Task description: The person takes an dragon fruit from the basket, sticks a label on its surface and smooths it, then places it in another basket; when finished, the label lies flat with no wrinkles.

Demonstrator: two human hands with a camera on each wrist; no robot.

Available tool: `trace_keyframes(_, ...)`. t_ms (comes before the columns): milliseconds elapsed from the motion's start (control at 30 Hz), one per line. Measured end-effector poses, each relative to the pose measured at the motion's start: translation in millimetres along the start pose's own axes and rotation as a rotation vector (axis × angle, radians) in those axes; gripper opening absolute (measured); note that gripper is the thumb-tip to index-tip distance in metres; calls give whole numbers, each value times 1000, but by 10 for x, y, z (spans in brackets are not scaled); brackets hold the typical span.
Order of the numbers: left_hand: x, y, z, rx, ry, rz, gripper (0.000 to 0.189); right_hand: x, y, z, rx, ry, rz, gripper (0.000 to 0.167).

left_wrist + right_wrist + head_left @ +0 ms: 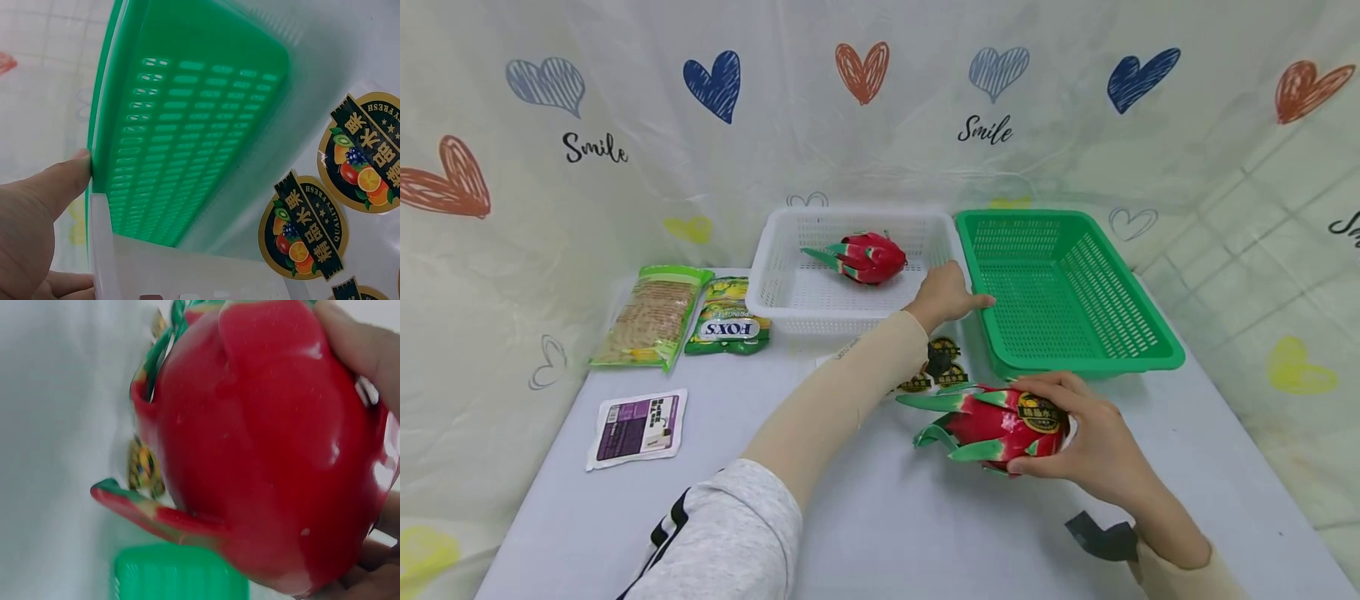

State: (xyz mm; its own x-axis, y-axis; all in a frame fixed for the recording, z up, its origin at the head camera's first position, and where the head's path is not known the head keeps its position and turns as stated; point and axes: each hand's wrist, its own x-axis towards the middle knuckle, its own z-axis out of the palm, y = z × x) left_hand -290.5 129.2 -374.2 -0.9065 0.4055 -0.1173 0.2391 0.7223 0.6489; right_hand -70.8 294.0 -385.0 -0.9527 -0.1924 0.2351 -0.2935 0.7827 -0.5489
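Heart-printed cloth (917, 167) is hung behind a white-covered table (887, 525). Between the curved fingers and thumb of the right hand (1097, 437), spread to its width, a red dragon fruit (981, 425) is gripped, its leafy end turned toward 9 o'clock. Between 11 and 12 o'clock from it, the left hand (943, 296) is placed at two adjoining rims, the thumb laid on the green basket (1097, 368), at 3 o'clock; whether the partly hidden fingers are closed on the white basket (827, 317) cannot be told. Inside the latter, a second dragon fruit (876, 260) is seen toward 9 o'clock from that hand. Round stickers (951, 377) are spread at 6 o'clock below it. Farther out, at 8 o'clock from the white basket, a green Fox's bag (727, 321) is laid; at 9 o'clock from the gripped fruit, a purple-and-white packet (638, 427).
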Motion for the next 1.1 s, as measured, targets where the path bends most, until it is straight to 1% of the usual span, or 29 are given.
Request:
trace_keyframes(133, 22, -8, 1, 7, -14, -5, 43, 27, 103, -165, 8, 44, -40, 86)
trace_keyframes(300, 23, -14, -11, -3, -18, 12, 43, 71, 191, -309, 78, 55, -59, 87)
trace_keyframes(433, 26, -18, -14, -4, -21, 22, 44, 89, 251, -354, 93, 48, -64, 86)
trace_keyframes(600, 77, -26, -9, 1, -39, 12, 44, 76, 297, -357, 115, 37, -52, 85)
trace_keyframes(667, 79, -23, -13, 4, -40, 13, 44, 64, 307, -363, 126, 39, -50, 86)
trace_keyframes(767, 47, -10, -27, 14, -32, 20, 43, 44, 330, -388, 144, 46, -48, 86)
trace_keyframes(1000, 26, 10, -42, 44, -39, 14, 42, -2, 388, -551, 178, 89, -40, 88)
trace_keyframes(1100, 21, 13, -46, 48, -43, 14, 43, -1, 417, -637, 203, 110, -54, 90)
